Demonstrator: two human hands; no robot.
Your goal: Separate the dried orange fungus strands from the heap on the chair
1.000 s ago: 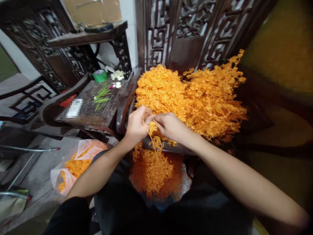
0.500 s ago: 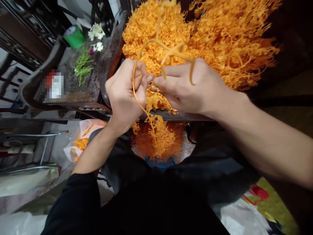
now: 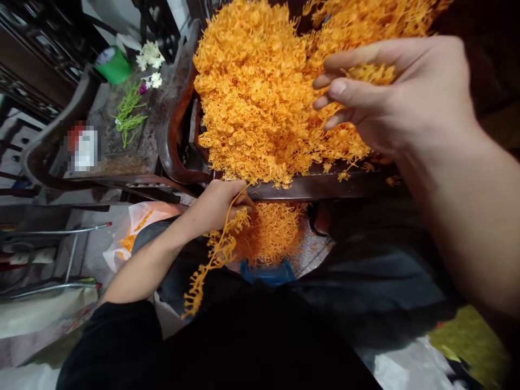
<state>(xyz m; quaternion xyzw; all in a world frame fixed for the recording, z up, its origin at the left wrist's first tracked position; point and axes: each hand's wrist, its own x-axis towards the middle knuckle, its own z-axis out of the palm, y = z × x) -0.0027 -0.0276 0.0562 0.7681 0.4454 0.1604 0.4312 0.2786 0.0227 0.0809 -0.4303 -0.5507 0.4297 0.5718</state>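
Observation:
A big heap of orange curly strands [image 3: 252, 97] fills a dark wooden seat. Below its front edge, my left hand [image 3: 223, 203] is closed on an orange strand [image 3: 221, 246], whose frilly length hangs down toward my lap. My right hand [image 3: 390, 92] is raised over the right part of the heap, fingers spread and slightly curled. Orange bits show between its thumb and fingers, apparently the heap behind; nothing is clearly gripped.
On a wooden chair [image 3: 138, 162] at left lie green tape [image 3: 114, 65], white flowers [image 3: 150, 56] and green stems [image 3: 129, 116]. Thin orange strands [image 3: 276, 227] pile up below the seat, near a blue object [image 3: 268, 272]. A pinkish bag [image 3: 136, 227] is at lower left.
My hands were together over the heap and have moved apart. The left went down with the strand; the right moved right and up and opened. The loose strand end looping above them has gone from there.

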